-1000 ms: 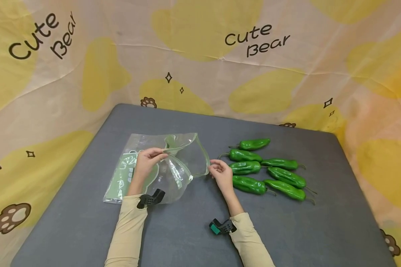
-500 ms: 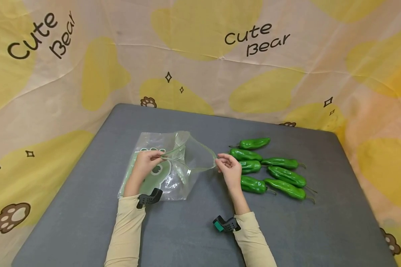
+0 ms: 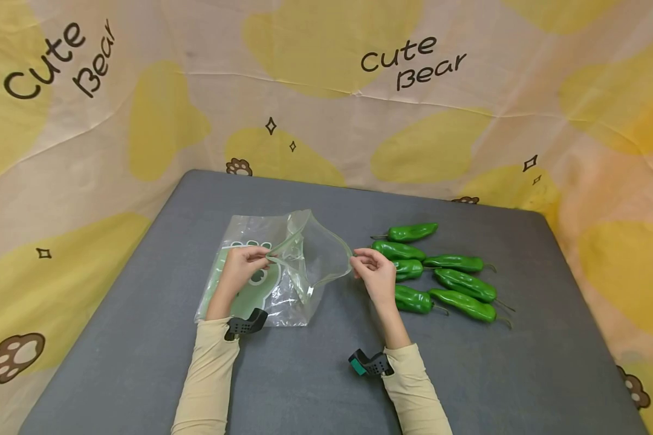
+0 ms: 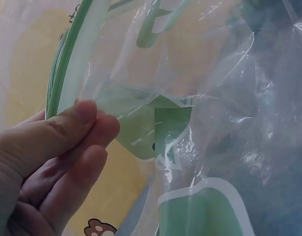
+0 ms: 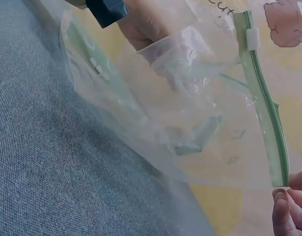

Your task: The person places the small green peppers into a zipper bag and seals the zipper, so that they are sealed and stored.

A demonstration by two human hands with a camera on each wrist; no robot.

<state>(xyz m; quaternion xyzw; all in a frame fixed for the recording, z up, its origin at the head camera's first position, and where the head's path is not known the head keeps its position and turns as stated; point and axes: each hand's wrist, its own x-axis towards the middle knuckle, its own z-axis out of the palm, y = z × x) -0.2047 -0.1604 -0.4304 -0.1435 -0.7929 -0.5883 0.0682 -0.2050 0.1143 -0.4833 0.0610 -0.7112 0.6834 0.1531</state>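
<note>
The bag (image 3: 280,296) is left of the peppers (image 3: 462,284); the left hand (image 3: 239,269) pinches its rim (image 5: 270,118) farther from them, the right hand (image 3: 379,277) nearer them. Slack, level pinches should suit: hard pulling could flatten the opening.

The forearms were covered by a plain pale-beige left sleeve (image 3: 202,386) and a matching right sleeve (image 3: 418,393); both were softly creased, fitted close and ended at the wrist. The left hand (image 3: 240,266) and right hand (image 3: 376,273) were left bare. At the sleeve ends, an angular black left wrist mount (image 3: 243,326) and a similar right wrist mount (image 3: 380,364) were worn, each dotted with small holes; the right one was marked by a teal-green patch (image 3: 357,366).
</note>
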